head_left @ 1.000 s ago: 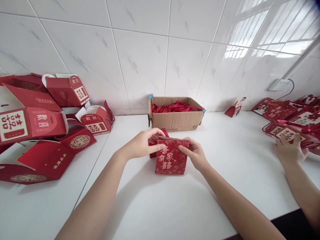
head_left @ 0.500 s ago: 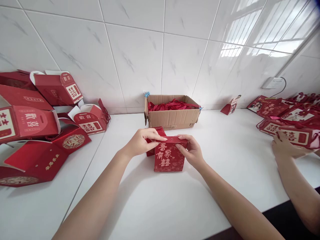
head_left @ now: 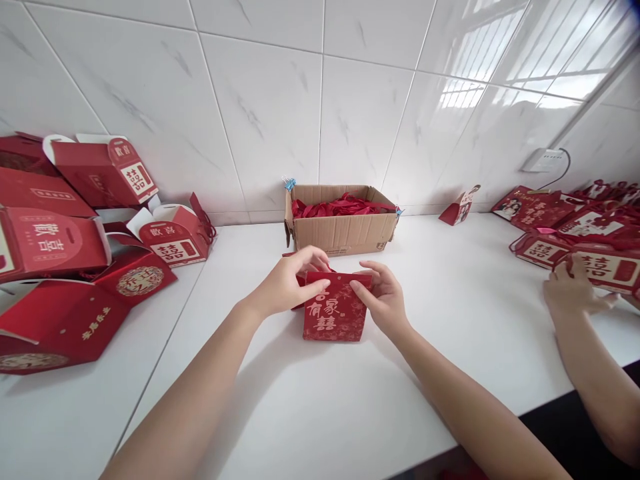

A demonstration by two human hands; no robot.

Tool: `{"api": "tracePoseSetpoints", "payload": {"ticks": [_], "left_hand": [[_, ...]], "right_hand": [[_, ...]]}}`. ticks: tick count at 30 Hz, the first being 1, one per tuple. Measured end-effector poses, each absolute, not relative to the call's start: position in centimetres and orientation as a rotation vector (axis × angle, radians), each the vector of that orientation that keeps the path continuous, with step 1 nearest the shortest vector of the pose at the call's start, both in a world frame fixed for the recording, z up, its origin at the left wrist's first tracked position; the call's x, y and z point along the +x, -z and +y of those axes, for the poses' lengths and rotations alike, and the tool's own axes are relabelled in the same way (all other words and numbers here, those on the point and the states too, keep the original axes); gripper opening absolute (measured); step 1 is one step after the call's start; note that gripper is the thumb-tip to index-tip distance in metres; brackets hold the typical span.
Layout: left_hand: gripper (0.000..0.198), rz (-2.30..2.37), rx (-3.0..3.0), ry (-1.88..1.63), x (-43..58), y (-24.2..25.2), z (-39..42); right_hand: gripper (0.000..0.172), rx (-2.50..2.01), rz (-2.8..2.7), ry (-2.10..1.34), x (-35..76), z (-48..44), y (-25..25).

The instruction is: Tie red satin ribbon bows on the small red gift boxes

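A small red gift box (head_left: 333, 312) with white Chinese characters stands on the white table in front of me. My left hand (head_left: 293, 280) grips its upper left edge, thumb on the front and fingers behind. At the upper right, my right hand (head_left: 384, 299) has its thumb on the front face and its fingers curled behind the top. A small hole shows near the box's top edge. Part of another red thing, mostly covered by my left hand and the box, lies just behind.
A cardboard box (head_left: 345, 232) of red ribbons stands against the tiled wall. Folded red gift boxes (head_left: 170, 240) pile up at left. One small red box (head_left: 459, 207) stands right of centre. At far right a co-worker's hand (head_left: 575, 287) touches red boxes (head_left: 613, 267).
The top flap, pressed toward me before, now stands up. My thumbs have moved onto the front face and my fingers behind it. The co-worker's hand has shifted slightly right.
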State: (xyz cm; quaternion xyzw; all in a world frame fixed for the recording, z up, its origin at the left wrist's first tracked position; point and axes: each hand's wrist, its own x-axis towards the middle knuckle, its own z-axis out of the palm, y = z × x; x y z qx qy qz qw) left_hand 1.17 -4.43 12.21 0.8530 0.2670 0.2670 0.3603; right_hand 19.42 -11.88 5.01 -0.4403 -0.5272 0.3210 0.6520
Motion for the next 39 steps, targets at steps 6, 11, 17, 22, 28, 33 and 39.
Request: {"api": "tracePoseSetpoints", "payload": {"ticks": [6,11,17,22,28,33,39], "left_hand": [[0.019,0.794,2.223,-0.647,-2.4,-15.3,-4.2],[0.009,0.835,2.285,-0.937,-7.6,-18.0,-4.3],[0.01,0.97,2.358,-0.946,-8.3,-18.3,-4.5],[0.014,1.014,2.327,-0.817,-7.1,-18.2,-4.5],[0.016,0.944,2.283,-0.615,-4.5,-17.2,-4.7],[0.019,0.988,2.197,-0.569,-2.6,-16.0,-4.6],[0.023,0.962,2.084,-0.593,-2.3,-15.9,-4.7]], "right_hand": [[0.032,-1.026,-1.221,-0.623,22.9,-10.7,-5.8],[0.032,-1.681,-1.331,-0.371,28.2,-8.1,-3.3],[0.02,-1.715,-1.675,-0.434,27.4,-7.5,-0.6],[0.013,-1.707,-1.742,-0.393,26.5,-7.5,-0.5],[0.024,-1.609,-1.595,-0.439,25.6,-7.6,-1.8],[0.032,-1.287,-1.448,-0.541,24.0,-9.1,-8.8],[0.011,-0.978,-1.574,-0.502,21.5,-12.4,-17.2]]}}
